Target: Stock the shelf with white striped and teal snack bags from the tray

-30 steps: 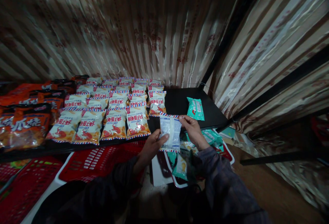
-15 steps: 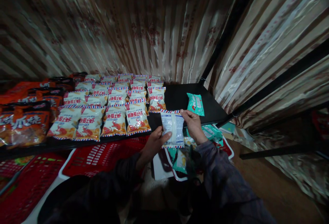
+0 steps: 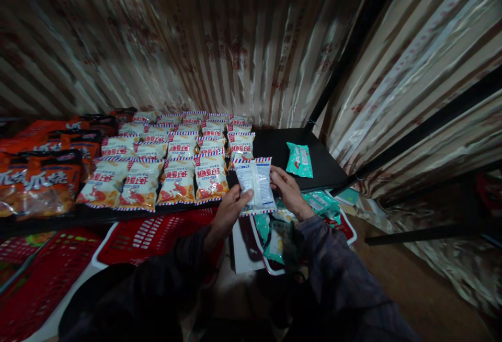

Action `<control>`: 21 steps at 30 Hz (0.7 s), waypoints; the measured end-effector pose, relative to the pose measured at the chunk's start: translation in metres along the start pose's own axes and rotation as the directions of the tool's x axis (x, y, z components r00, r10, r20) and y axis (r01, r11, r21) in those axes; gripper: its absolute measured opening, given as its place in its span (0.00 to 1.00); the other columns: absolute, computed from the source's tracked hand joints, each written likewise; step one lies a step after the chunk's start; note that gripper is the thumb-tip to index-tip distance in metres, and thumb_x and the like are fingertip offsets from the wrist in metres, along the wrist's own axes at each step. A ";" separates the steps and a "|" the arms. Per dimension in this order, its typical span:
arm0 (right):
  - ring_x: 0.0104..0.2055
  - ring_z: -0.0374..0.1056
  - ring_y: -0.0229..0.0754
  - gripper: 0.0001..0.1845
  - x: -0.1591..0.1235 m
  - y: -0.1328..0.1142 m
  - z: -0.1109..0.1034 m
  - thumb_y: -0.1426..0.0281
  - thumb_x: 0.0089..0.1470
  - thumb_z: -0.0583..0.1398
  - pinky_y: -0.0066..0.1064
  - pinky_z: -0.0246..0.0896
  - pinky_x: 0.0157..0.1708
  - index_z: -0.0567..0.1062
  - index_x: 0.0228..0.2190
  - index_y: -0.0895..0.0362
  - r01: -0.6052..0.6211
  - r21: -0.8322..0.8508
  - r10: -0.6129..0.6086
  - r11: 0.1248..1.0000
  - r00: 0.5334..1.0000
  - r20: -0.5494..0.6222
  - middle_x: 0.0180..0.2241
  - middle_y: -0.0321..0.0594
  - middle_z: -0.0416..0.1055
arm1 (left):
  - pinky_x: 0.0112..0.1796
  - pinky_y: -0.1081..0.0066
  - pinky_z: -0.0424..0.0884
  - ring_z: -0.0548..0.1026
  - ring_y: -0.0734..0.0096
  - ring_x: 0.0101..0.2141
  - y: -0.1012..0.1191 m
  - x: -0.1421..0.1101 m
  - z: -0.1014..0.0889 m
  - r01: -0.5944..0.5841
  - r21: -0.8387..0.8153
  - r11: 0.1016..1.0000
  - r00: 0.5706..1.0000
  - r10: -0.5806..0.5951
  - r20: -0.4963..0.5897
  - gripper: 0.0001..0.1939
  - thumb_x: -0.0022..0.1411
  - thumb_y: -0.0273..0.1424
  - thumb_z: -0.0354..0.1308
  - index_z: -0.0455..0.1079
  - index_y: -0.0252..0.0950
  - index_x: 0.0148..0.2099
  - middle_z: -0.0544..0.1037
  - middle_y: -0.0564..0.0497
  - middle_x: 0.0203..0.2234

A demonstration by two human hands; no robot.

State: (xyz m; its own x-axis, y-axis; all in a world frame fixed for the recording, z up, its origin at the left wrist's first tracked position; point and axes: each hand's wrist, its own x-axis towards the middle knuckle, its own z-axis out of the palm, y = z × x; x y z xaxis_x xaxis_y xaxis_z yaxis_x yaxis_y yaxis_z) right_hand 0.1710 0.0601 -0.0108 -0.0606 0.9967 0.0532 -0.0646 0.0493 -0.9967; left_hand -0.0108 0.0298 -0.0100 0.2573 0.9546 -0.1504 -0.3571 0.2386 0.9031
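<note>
White plastic snack packet with red-and-blue striped ends (image 3: 254, 187): up in front of you, between your two hands, at the front edge of the shelf. Its printed back, with blue text and a pale lengthwise seam, faces you; its top end tilts slightly to your left.

Your left hand (image 3: 229, 208): closed on the packet's lower left side, thumb laid over the printed back, fingers mostly hidden behind. Your right hand (image 3: 288, 190): partly curled, fingers bent at the packet's right edge. Cannot tell whether they pinch it.

Long black shelf (image 3: 270, 146) beyond the packet. To the left on it, rows of white-and-orange snack packets with striped ends (image 3: 176, 182), fronts showing, set close together. Further left, glossy orange-and-black snack bags (image 3: 50, 185), also crowded. Right of the rows, well apart from them, one teal plastic packet (image 3: 299, 160) lies alone on the black surface.

Below the shelf: red perforated plastic basket with a white rim (image 3: 157, 235) on the left. Near your right forearm, a white-rimmed red basket (image 3: 353, 235) holding teal-and-clear packets (image 3: 278, 240), partly covered by your sleeve. Another red basket (image 3: 50, 279) at far left.

Behind the shelf, pleated beige-brown sheeting with reddish print (image 3: 243, 44); a black post (image 3: 333, 80) slants up at the shelf's right end.
</note>
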 end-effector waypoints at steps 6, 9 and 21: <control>0.42 0.74 0.44 0.33 -0.005 -0.007 0.006 0.50 0.45 0.67 0.36 0.69 0.45 0.74 0.50 0.53 -0.037 0.029 0.032 0.999 0.987 0.155 0.42 0.40 0.78 | 0.52 0.57 0.71 0.75 0.50 0.50 -0.008 0.007 -0.005 -0.008 -0.009 1.000 1.000 0.008 -0.020 0.29 0.51 0.46 0.68 0.72 0.36 0.51 0.79 0.42 0.49; 0.38 0.75 0.44 0.33 -0.006 -0.007 0.010 0.50 0.43 0.68 0.36 0.70 0.42 0.75 0.48 0.53 -0.074 0.063 0.067 0.995 0.991 0.118 0.40 0.40 0.79 | 0.52 0.54 0.70 0.76 0.49 0.50 -0.007 0.007 -0.005 -0.014 -0.011 1.000 1.000 0.014 -0.003 0.31 0.51 0.45 0.68 0.70 0.33 0.53 0.79 0.40 0.49; 0.34 0.73 0.43 0.34 -0.004 0.003 0.014 0.49 0.46 0.66 0.32 0.69 0.34 0.72 0.50 0.55 -0.007 0.023 0.009 1.000 0.998 -0.069 0.34 0.38 0.79 | 0.53 0.54 0.69 0.78 0.52 0.47 0.001 0.002 -0.001 -0.004 -0.030 1.000 0.999 0.003 -0.033 0.38 0.50 0.43 0.69 0.64 0.32 0.59 0.80 0.40 0.45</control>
State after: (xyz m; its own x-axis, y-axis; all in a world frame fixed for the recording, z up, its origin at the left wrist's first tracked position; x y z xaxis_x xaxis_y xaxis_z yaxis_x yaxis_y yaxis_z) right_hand 0.1574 0.0553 -0.0127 0.0078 0.9992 0.0403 -0.0869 0.0408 -0.9954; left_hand -0.0114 0.0325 -0.0098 0.2266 0.9607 -0.1605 -0.3848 0.2397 0.8913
